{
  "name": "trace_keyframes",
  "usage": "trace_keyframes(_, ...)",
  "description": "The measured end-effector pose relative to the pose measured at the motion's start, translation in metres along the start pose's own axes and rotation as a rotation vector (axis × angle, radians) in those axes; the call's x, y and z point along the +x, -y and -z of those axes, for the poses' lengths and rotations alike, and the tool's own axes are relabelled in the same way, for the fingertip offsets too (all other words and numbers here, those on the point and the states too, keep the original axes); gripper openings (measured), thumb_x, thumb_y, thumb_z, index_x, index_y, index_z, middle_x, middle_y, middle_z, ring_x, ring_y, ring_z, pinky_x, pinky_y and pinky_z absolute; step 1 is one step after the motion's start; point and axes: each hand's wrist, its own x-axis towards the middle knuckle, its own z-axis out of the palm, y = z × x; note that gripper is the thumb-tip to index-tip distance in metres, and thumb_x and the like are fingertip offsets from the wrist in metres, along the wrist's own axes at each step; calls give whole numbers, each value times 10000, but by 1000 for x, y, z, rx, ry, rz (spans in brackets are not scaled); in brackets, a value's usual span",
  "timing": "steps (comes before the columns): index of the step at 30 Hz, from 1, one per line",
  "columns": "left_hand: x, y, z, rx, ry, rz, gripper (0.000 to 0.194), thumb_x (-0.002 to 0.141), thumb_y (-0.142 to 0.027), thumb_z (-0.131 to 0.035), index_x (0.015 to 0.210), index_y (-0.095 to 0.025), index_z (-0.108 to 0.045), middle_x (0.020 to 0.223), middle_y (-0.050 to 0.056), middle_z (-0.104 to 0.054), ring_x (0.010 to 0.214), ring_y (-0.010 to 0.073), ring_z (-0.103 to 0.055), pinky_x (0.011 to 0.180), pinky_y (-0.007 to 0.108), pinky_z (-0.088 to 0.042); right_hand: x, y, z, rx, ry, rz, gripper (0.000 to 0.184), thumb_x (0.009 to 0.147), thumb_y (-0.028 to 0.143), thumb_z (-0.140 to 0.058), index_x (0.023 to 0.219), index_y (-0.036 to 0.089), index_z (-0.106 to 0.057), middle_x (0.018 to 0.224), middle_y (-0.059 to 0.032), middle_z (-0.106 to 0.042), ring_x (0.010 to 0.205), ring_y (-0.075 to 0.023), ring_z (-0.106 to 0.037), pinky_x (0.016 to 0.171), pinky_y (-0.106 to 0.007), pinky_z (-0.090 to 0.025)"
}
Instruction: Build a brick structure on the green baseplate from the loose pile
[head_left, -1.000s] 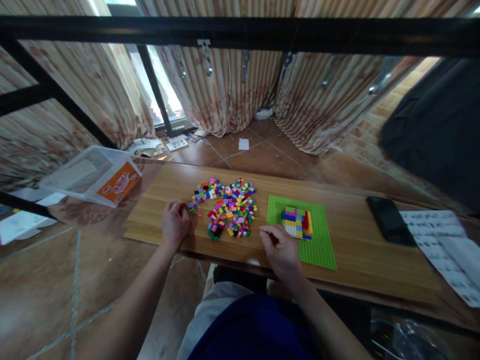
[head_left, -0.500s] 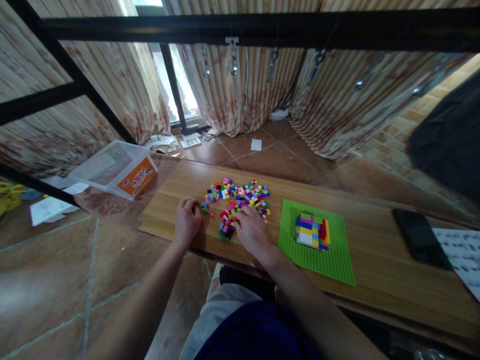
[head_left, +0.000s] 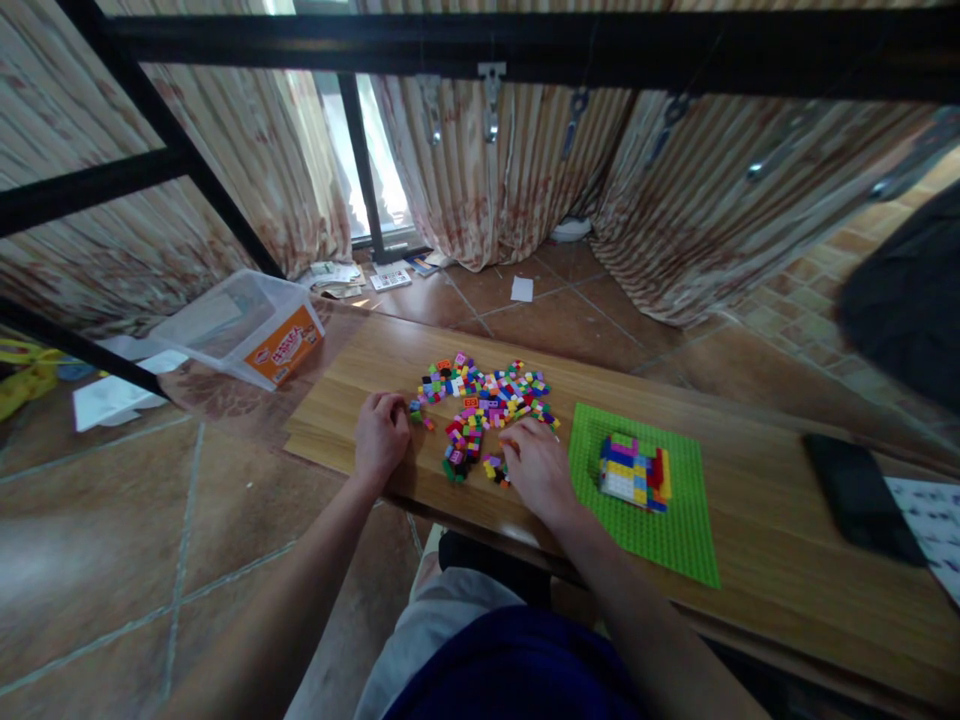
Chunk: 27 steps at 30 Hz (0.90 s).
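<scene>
A loose pile of small coloured toy bricks (head_left: 491, 395) lies spread over the wooden table. At its left edge my left hand (head_left: 381, 436) rests on the tabletop, fingers curled in beside a few green and blue bricks; what they hold, if anything, is hidden. My right hand (head_left: 538, 468) is at the pile's right front, its fingers bent down and close together among the bricks. Whatever lies under those fingertips cannot be made out. To the right, a built block of white, yellow, blue and red bricks (head_left: 631, 474) sits on a green baseplate (head_left: 682, 545).
The wooden table (head_left: 757, 500) runs to the right, with a dark phone (head_left: 862, 497) and a printed sheet (head_left: 930, 525) at that end. A clear plastic bin (head_left: 225, 325) with an orange label stands beyond the left end. A black metal bar (head_left: 525, 42) crosses above.
My right hand has moved right, away from the front bricks, and a small cluster with yellow ones now shows beside it. The left hand stays by the pile's left edge. The view has shifted slightly.
</scene>
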Motion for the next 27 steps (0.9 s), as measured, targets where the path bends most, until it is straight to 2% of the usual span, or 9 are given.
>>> trace_keyframes(6, 0, -1, 0, -4, -2, 4, 200, 846, -209, -472, 895, -175, -663, 962, 93, -640, 950, 221, -594, 879, 347, -480, 11, 12, -13, 17, -52, 49, 206, 906, 165, -507, 964, 204, -700, 995, -72, -659, 956, -215, -561, 870, -314, -417)
trace_keyframes(12, -1, -1, 0, -5, -3, 15, 206, 843, -203, -476, 904, -172, -670, 968, 92, -643, 948, 214, -599, 877, 336, -482, 40, 19, -21, -44, -49, 92, 249, 921, 192, -486, 1062, 217, -690, 1009, -82, -635, 988, -229, -546, 885, -330, -414)
trace_keyframes(17, 0, -2, 1, -18, -4, 13, 214, 851, -214, -467, 905, -174, -671, 977, 94, -648, 963, 217, -600, 891, 343, -481, 58, 24, -32, -105, -8, 152, 205, 909, 183, -507, 940, 209, -707, 965, -88, -613, 979, -226, -534, 867, -318, -423)
trace_keyframes(20, 0, -2, 2, -15, 6, 10, 214, 848, -215, -466, 899, -174, -670, 969, 95, -650, 946, 217, -602, 876, 342, -486, 57, 26, -34, -113, -15, 165, 204, 907, 154, -496, 862, 195, -691, 938, -86, -619, 956, -219, -538, 865, -315, -427)
trace_keyframes(23, 1, 0, 2, 8, 3, 9, 214, 844, -228, -474, 908, -174, -670, 973, 96, -652, 945, 223, -605, 867, 344, -488, 48, 31, -27, -59, -36, 137, 197, 912, 143, -480, 898, 185, -672, 934, -84, -637, 936, -218, -553, 850, -324, -437)
trace_keyframes(27, 2, 1, 2, 28, 3, 11, 224, 843, -255, -479, 918, -170, -673, 987, 103, -654, 948, 233, -606, 863, 355, -492, 27, 34, -10, 243, -103, 56, 198, 923, 172, -468, 957, 183, -663, 950, -73, -668, 910, -204, -598, 837, -330, -466)
